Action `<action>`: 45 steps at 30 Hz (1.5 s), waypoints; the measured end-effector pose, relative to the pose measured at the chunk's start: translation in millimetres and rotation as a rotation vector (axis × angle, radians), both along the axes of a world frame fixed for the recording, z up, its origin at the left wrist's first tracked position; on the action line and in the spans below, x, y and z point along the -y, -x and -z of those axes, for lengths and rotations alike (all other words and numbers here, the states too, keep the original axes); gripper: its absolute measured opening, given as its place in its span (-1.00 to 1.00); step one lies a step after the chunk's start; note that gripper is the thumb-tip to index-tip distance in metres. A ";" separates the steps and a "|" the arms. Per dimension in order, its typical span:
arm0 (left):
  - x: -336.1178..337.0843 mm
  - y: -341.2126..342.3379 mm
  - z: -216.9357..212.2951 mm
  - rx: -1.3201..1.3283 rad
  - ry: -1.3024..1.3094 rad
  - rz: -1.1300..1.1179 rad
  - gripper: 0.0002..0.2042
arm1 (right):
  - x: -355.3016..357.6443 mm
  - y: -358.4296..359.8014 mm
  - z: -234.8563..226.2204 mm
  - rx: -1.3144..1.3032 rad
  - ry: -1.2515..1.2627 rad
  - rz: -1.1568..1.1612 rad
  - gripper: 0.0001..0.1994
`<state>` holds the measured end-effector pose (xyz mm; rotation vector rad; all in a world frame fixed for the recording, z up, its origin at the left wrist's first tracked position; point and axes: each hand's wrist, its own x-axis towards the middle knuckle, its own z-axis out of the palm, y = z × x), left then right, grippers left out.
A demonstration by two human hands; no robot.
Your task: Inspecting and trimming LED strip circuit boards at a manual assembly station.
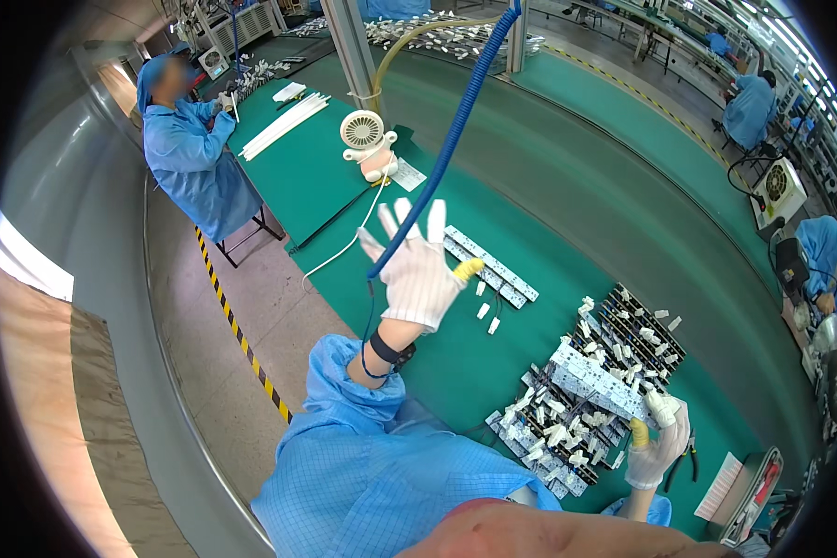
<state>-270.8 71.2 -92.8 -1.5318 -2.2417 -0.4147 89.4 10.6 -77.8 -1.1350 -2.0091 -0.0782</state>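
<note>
My left hand (417, 272), in a white knit glove with a yellow thumb tip, is raised over the green table with its fingers spread and nothing in it. From a black wrist strap (387, 350) on that arm a cord runs up to a coiled blue cord (462, 116). Just right of the hand lie long pale circuit board strips (489, 267) with loose white connectors. My right hand (658, 445), gloved alike, is closed on the end of pale circuit board strips (593, 379). These lie over a heap of wired boards (553, 432) with many white connectors.
Pliers (693, 458) and an open case (759, 495) lie right of my right hand. A small white fan (363, 132) stands farther back beside a metal post (352, 51), near long white strips (285, 126). A co-worker in blue (193, 149) stands at the table's far left.
</note>
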 end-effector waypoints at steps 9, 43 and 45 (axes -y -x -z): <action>6.6 3.7 2.4 0.023 0.051 0.055 -0.09 | -0.5 -1.1 4.8 -0.056 0.011 -0.041 -0.60; 24.8 -60.8 2.7 0.600 0.267 0.982 -0.12 | 2.8 4.7 5.8 -0.086 0.027 -0.036 -0.66; 26.3 -65.0 -1.3 0.699 0.300 1.087 -0.15 | 2.9 4.4 6.0 -0.099 0.029 -0.039 -0.66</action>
